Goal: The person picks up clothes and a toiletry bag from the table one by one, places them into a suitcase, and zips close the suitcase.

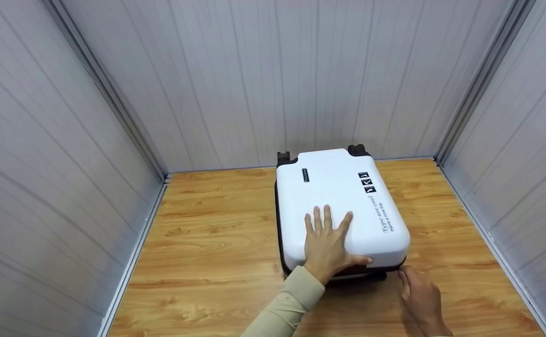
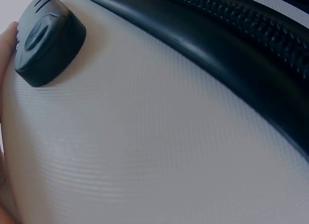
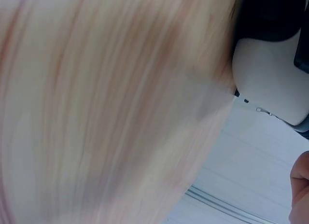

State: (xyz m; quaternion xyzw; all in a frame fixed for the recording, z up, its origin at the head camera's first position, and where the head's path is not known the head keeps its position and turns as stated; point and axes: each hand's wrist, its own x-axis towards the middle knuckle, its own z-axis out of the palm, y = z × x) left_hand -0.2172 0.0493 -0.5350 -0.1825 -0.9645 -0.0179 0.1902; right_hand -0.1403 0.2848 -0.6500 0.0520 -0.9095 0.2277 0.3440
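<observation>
A white hard-shell suitcase [image 1: 331,187] lies flat on the floor, its black wheels toward the back wall. My left hand [image 1: 326,245] rests on its upper shell near the front edge, fingers spread and thumb out to the right. At the near right corner, my right hand [image 1: 421,295] has its fingers curled, pinching what looks like a zipper pull at the black seam; the fingers mostly hide it. The left wrist view shows the black zipper band [image 2: 207,50] and a dark plastic fitting [image 2: 50,40] on the shell. In the right wrist view, a small metal pull [image 3: 263,110] hangs apart from the hand.
Wood-look flooring [image 1: 202,243] spreads around the suitcase. Pale panelled walls stand at the back [image 1: 254,84], left [image 1: 43,164] and right [image 1: 525,154]. The wheels [image 1: 358,150] are close to the back wall.
</observation>
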